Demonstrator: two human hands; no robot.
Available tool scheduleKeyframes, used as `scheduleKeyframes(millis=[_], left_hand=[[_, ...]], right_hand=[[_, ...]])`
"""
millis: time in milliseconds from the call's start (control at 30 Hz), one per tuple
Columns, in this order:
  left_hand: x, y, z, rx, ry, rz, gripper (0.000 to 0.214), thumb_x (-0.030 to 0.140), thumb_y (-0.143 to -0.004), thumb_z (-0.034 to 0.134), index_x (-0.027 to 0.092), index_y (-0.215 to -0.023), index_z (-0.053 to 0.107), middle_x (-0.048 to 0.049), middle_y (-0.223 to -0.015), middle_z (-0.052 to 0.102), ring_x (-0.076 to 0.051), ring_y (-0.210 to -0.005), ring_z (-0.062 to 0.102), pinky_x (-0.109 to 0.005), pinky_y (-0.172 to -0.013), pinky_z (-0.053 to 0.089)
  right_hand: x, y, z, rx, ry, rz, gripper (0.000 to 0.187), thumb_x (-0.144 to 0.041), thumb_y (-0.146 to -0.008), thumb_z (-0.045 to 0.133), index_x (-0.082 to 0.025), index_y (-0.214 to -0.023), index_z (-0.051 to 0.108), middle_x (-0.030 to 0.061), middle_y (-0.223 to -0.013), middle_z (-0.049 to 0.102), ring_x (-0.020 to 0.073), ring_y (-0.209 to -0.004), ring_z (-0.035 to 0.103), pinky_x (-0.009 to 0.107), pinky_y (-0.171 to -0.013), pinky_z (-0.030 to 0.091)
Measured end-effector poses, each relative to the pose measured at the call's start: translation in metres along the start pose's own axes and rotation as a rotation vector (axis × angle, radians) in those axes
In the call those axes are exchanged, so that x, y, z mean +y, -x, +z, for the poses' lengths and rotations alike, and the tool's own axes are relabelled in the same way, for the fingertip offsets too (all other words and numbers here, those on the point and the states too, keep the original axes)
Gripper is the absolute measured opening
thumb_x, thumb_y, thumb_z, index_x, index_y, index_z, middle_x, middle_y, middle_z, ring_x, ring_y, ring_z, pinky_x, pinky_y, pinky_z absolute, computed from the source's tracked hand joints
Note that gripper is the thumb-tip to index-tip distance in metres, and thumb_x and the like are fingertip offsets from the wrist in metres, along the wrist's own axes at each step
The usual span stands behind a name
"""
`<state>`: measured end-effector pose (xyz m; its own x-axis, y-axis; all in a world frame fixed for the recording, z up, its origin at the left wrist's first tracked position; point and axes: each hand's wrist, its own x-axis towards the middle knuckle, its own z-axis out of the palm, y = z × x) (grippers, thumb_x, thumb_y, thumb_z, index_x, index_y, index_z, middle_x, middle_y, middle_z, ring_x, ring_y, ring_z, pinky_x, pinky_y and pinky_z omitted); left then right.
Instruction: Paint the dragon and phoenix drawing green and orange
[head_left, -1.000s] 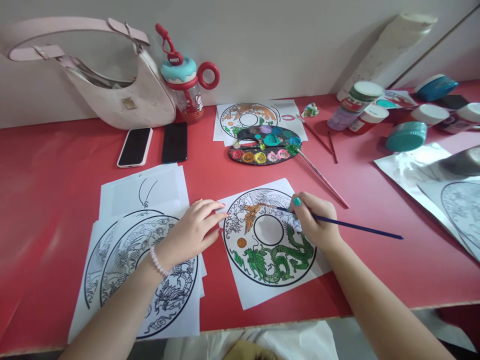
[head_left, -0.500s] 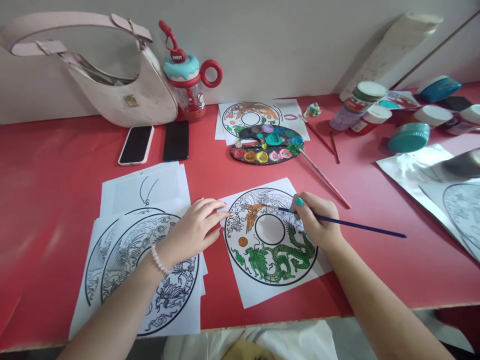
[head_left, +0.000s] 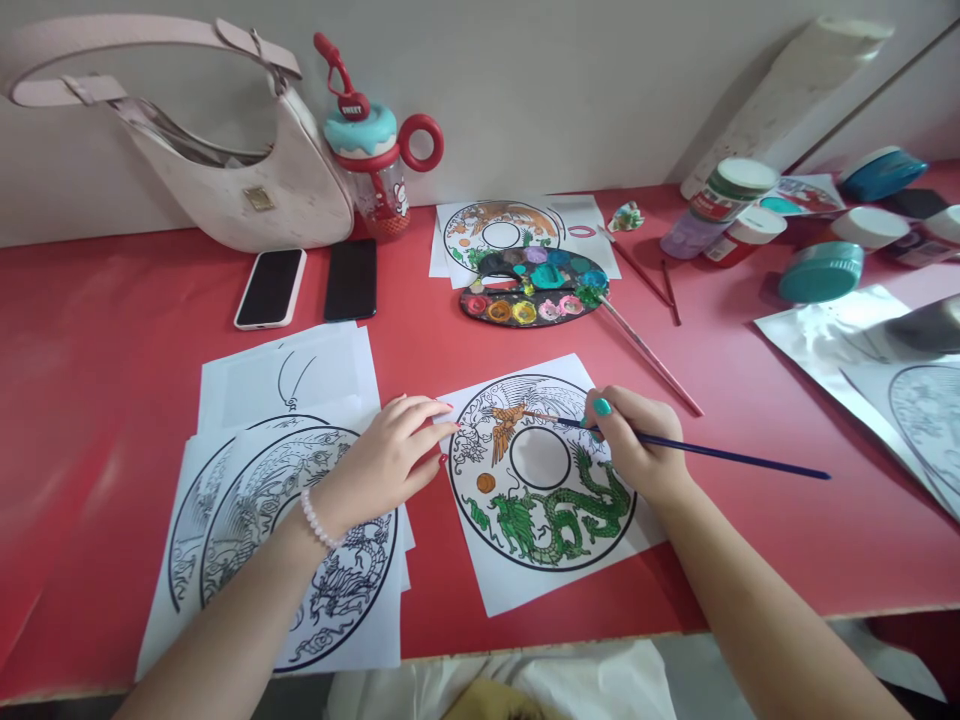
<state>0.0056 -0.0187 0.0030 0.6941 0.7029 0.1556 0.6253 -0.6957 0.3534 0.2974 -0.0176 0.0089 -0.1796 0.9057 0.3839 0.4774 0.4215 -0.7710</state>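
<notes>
A blue-handled paintbrush is pinched in my right hand. Its tip meets the orange bird on a printed sheet, whose ring drawing also holds a green painted dragon and a small orange disc. My left hand lies with fingers spread, the fingertips at the sheet's left edge. Under my left forearm is a stack of uncoloured dragon prints. Beyond the sheet stands a black paint palette with several colours in its wells.
A pink-handled brush leans on the palette, near a partly painted print. Two phones, a donut-lidded cup and a pale handbag stand at back left. Paint jars and a foil-like sheet are at right.
The brush tip has shifted slightly along the orange bird, and the handle's far end has moved a little right. My left hand stays in place.
</notes>
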Motion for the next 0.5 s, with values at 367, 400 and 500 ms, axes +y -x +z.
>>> scheduleKeyframes(millis=[367, 400, 500], left_hand=[[0.0007, -0.0004, -0.0013, 0.010, 0.011, 0.004, 0.031, 0.017, -0.090, 0.051, 0.022, -0.121, 0.050, -0.0086, -0.127, 0.052, -0.026, -0.119, 0.045, -0.054, -0.099, 0.044], [0.0004, -0.0005, -0.0009, 0.007, 0.009, 0.002, 0.031, 0.017, -0.090, 0.051, 0.022, -0.121, 0.050, -0.0085, -0.127, 0.051, -0.026, -0.119, 0.045, -0.054, -0.099, 0.044], [-0.0002, -0.0007, -0.0002, -0.004, 0.002, 0.001, 0.032, 0.016, -0.090, 0.052, 0.022, -0.122, 0.049, -0.0084, -0.128, 0.051, -0.026, -0.120, 0.044, -0.053, -0.100, 0.044]], right_hand=[[0.0045, 0.0020, 0.0003, 0.100, 0.034, 0.107, 0.038, -0.037, -0.093, 0.041, -0.020, -0.060, 0.046, -0.0016, -0.049, 0.042, 0.0103, -0.045, 0.038, 0.026, -0.045, 0.030], [0.0050, 0.0023, 0.0003, 0.101, 0.024, 0.105, 0.038, -0.037, -0.093, 0.041, -0.020, -0.060, 0.046, -0.0016, -0.050, 0.042, 0.0103, -0.045, 0.038, 0.026, -0.045, 0.030], [0.0048, 0.0027, 0.0003, 0.056, -0.001, 0.044, 0.035, -0.034, -0.094, 0.041, -0.020, -0.062, 0.047, -0.0011, -0.052, 0.045, 0.0102, -0.047, 0.040, 0.026, -0.047, 0.032]])
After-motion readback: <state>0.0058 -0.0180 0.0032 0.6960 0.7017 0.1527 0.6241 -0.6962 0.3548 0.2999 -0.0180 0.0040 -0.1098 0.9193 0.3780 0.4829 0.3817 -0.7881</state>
